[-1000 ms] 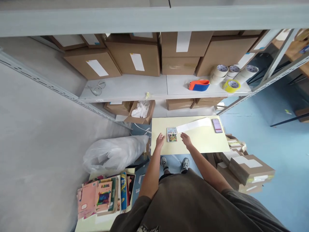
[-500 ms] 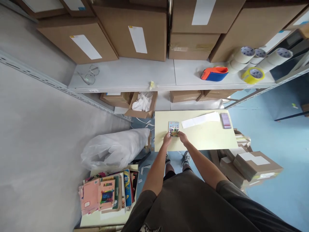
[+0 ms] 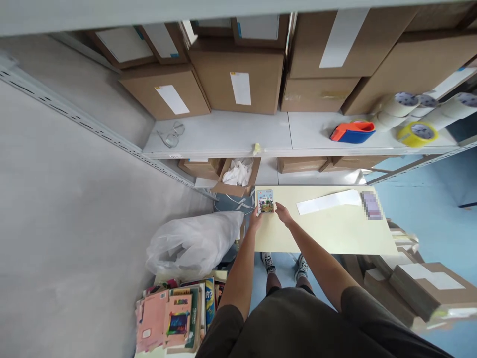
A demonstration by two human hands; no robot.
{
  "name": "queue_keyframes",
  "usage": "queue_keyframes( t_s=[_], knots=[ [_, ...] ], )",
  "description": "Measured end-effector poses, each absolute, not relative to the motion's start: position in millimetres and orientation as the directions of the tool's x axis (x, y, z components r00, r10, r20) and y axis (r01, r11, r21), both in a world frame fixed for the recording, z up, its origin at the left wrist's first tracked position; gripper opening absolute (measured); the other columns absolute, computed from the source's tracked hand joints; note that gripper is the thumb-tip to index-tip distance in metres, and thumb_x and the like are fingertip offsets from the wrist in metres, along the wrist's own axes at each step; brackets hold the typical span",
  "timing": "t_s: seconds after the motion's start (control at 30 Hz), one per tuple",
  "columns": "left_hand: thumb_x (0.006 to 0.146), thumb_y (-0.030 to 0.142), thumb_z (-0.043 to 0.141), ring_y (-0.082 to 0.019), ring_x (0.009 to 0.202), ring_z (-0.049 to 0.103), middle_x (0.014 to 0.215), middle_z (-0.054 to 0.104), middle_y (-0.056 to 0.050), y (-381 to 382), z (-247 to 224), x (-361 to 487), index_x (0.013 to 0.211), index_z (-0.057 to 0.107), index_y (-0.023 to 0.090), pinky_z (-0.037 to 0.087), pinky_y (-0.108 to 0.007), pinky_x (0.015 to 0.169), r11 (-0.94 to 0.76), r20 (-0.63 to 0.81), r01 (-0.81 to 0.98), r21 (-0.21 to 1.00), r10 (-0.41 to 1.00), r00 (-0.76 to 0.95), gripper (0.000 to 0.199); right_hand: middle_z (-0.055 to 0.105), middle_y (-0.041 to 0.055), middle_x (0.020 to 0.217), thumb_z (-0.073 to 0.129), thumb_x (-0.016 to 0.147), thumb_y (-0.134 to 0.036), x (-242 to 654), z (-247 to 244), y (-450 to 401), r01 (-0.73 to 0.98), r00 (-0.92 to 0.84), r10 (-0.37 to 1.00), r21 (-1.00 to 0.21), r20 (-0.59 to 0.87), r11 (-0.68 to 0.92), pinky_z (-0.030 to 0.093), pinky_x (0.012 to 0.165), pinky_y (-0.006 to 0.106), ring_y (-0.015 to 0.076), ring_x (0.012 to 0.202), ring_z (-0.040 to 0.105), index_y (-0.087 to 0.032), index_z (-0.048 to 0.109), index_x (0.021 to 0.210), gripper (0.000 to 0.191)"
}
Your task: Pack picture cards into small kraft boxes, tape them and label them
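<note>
A small booklet (image 3: 266, 202) with a light-blue cover and a colourful picture lies at, or just above, the left end of the pale yellow table (image 3: 316, 233). My left hand (image 3: 255, 219) grips its lower left corner. Just off the booklet's right edge is my right hand (image 3: 284, 214), fingers apart and nothing visible in them. To the right on the same table are a long white paper strip (image 3: 328, 201) and a purple stack (image 3: 371, 205), blurred out by pixels.
Shelving ahead holds cardboard boxes (image 3: 242, 84), tape rolls (image 3: 417, 134), glasses (image 3: 172, 135) and an orange-blue holder (image 3: 353, 133). A white plastic bag (image 3: 194, 243) and piled books (image 3: 175, 318) are at left. Flattened boxes (image 3: 428, 288) lean at right; an open carton (image 3: 238, 176) sits low.
The booklet has moved left over the table towards its left end, with my left hand on it. My right hand has come away from the booklet's right edge. The camera view has shifted.
</note>
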State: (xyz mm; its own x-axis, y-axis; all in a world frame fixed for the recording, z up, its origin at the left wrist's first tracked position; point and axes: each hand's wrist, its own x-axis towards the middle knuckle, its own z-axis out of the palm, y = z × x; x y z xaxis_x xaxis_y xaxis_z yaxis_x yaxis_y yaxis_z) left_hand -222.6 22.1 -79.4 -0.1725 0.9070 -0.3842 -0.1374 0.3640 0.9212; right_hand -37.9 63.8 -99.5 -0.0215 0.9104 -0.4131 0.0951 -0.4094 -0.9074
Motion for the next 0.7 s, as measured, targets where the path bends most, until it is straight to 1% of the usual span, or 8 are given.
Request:
queue_keyframes(
  t_s=[0.07,0.13,0.27,0.37,0.5,0.6,0.7],
  knots=[
    [0.078,0.013,0.080,-0.037,0.138,0.053,0.127,0.073,-0.017,16.3,-64.0,-221.6,0.114,0.074,0.014,0.040,-0.043,0.113,0.402,-0.421,-0.127,0.907,0.877,-0.232,0.037,0.076,0.0127,0.130,0.078,0.067,-0.046,-23.0,-80.3,60.7,0.115,0.010,0.905,-0.899,-0.425,-0.423,0.050,0.108,0.057,0.0365,0.127,0.066,-0.026,0.077,0.122,0.058],
    [0.077,0.019,0.083,-0.037,0.140,0.053,0.133,0.072,-0.016,13.0,-45.7,-215.6,0.116,0.076,0.017,0.041,-0.043,0.114,0.389,-0.407,-0.120,0.913,0.880,-0.246,0.039,0.074,0.0113,0.134,0.078,0.069,-0.047,-3.9,-55.5,57.3,0.128,0.032,0.918,-0.909,-0.395,-0.396,0.049,0.111,0.057,0.0350,0.129,0.065,-0.028,0.075,0.123,0.057],
    [0.082,0.041,0.081,-0.034,0.141,0.055,0.142,0.067,-0.015,18.5,-10.0,-185.7,0.126,0.073,0.022,0.045,-0.048,0.116,0.294,-0.303,-0.078,0.953,0.932,-0.198,0.049,0.078,0.0098,0.125,0.074,0.077,-0.046,44.1,3.0,49.3,0.189,0.048,0.976,-0.958,-0.211,-0.217,0.054,0.106,0.055,0.0328,0.121,0.070,-0.030,0.074,0.125,0.051],
    [0.084,0.052,0.078,-0.033,0.143,0.055,0.149,0.063,-0.016,32.7,10.2,-151.8,0.132,0.070,0.023,0.044,-0.049,0.118,0.223,-0.229,-0.054,0.973,0.963,-0.143,0.057,0.078,0.0088,0.124,0.071,0.082,-0.045,86.9,43.3,44.9,0.256,0.103,0.992,-0.961,-0.075,-0.100,0.057,0.103,0.055,0.0322,0.116,0.071,-0.031,0.074,0.126,0.047],
    [0.085,0.058,0.076,-0.034,0.148,0.050,0.154,0.059,-0.016,62.7,32.9,-100.4,0.138,0.067,0.024,0.044,-0.047,0.119,0.152,-0.155,-0.051,0.987,0.986,-0.067,0.064,0.076,0.0096,0.130,0.065,0.087,-0.045,149.5,83.2,49.0,0.331,0.196,0.980,-0.943,0.043,-0.025,0.058,0.103,0.055,0.0326,0.121,0.070,-0.029,0.073,0.128,0.044],
    [0.086,0.061,0.076,-0.034,0.149,0.050,0.156,0.058,-0.015,89.3,51.6,-58.5,0.141,0.065,0.024,0.043,-0.047,0.120,0.107,-0.108,-0.032,0.994,0.994,-0.020,0.067,0.074,0.0091,0.136,0.059,0.092,-0.042,195.7,103.8,59.9,0.370,0.207,0.975,-0.929,0.079,-0.003,0.058,0.104,0.053,0.0307,0.127,0.068,-0.028,0.071,0.132,0.044],
    [0.088,0.061,0.074,-0.035,0.147,0.052,0.157,0.057,-0.015,114.5,70.5,-16.9,0.144,0.064,0.024,0.044,-0.047,0.119,0.063,-0.063,0.007,0.998,0.998,0.000,0.068,0.071,0.0081,0.141,0.056,0.095,-0.037,233.9,116.8,77.6,0.409,0.196,0.973,-0.912,0.121,0.031,0.058,0.106,0.050,0.0289,0.127,0.067,-0.028,0.069,0.136,0.044]
  ],
)
